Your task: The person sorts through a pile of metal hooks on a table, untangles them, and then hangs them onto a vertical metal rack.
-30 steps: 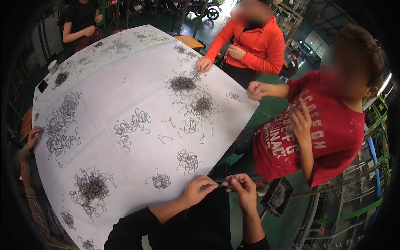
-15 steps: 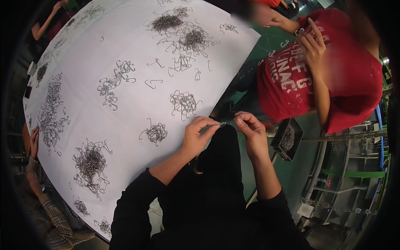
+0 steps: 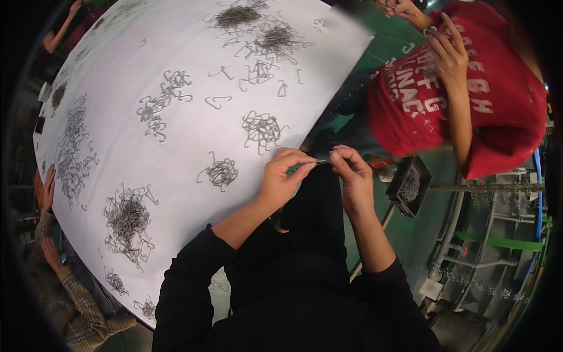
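Above my dark-clad lap, near the table's edge, my left hand (image 3: 285, 176) pinches a small metal wire hook (image 3: 321, 162) between thumb and fingers. At the other end of the hook, my right hand (image 3: 355, 175) has thumb and index finger pressed together, apparently gripping it. Much of the hook is covered by my fingertips. Closest to my left hand on the white table (image 3: 193, 193) lie a small tangled pile of wire hooks (image 3: 261, 129) and another small pile (image 3: 222, 173).
A larger hook pile (image 3: 128, 220) lies at left, with looser hooks (image 3: 164, 102) farther off. A co-worker in a red shirt (image 3: 463, 100) stands at right, beside a black bin (image 3: 409, 186) of small metal pieces. A plaid-sleeved person (image 3: 82, 302) is at the left edge.
My right fingertips have closed in on the hook, which was in my left hand alone. My view has shifted slightly, and both hands sit a little higher in it.
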Tool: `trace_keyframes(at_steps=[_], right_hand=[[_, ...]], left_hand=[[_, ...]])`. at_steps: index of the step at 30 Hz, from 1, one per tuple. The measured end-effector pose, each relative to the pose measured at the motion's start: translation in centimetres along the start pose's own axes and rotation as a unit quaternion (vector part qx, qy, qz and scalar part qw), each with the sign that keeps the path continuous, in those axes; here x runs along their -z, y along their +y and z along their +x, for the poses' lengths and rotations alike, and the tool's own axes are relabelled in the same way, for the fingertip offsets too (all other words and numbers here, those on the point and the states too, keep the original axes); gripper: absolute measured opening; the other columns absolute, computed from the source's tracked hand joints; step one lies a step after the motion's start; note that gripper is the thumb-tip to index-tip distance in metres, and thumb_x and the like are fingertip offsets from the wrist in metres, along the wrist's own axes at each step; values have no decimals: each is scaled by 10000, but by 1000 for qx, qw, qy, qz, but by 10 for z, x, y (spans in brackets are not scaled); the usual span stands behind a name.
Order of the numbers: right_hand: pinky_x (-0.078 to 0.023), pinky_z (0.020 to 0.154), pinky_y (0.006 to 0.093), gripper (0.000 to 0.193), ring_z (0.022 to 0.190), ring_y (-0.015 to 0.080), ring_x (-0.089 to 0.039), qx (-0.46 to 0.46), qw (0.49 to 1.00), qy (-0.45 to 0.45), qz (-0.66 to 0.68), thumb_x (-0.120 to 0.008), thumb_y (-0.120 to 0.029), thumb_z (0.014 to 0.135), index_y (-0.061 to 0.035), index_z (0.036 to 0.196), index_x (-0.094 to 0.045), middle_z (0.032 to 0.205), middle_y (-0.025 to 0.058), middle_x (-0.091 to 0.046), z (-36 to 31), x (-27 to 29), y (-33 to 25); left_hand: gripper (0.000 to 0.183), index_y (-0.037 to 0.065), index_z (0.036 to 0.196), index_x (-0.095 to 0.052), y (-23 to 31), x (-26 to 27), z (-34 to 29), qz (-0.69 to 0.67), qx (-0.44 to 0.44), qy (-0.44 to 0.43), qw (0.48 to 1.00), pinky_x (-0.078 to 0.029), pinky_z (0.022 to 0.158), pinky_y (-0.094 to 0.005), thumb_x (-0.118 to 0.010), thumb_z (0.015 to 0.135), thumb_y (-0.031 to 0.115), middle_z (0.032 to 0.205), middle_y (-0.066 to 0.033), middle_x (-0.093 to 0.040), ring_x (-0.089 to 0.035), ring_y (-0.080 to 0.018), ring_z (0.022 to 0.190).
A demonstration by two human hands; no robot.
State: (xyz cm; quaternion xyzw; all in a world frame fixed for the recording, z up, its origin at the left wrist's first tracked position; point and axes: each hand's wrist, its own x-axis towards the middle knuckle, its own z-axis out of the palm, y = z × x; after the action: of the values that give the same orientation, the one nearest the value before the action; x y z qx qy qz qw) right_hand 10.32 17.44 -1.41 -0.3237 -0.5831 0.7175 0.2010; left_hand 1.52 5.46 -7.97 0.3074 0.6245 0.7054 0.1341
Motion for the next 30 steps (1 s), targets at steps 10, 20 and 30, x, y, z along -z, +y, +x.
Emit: trace_keyframes(at_steps=[10, 20, 30], right_hand=[[-424, 819, 239, 38, 946, 115, -500, 151, 988, -28, -26, -611, 1, 842, -22, 870, -598, 1046, 45, -503, -4, 3, -1], [-429, 803, 234, 47, 931, 106, -498, 153, 987, -49, -28, -612, 2, 842, -18, 882, -599, 1043, 44, -499, 3, 14, 5], [-409, 690, 213, 66, 850, 86, -516, 162, 981, -86, -67, -672, -41, 809, -27, 859, -632, 1000, 26, -522, 2, 14, 8]], left_hand=[[241, 39, 1008, -674, 17, 63, 34, 241, -77, 102, 962, -457, 813, -329, -686, 768, 48, 978, -105, -646, -571, -247, 939], [428, 57, 955, -629, -18, 183, 95, 614, 178, 277, 718, -433, 814, -445, -745, 707, 386, 1028, -94, -606, -538, -282, 1000], [313, 86, 1042, -576, -33, 195, 112, 430, 77, 184, 880, -505, 689, -347, -687, 749, 79, 869, -112, -674, -638, -236, 767]])
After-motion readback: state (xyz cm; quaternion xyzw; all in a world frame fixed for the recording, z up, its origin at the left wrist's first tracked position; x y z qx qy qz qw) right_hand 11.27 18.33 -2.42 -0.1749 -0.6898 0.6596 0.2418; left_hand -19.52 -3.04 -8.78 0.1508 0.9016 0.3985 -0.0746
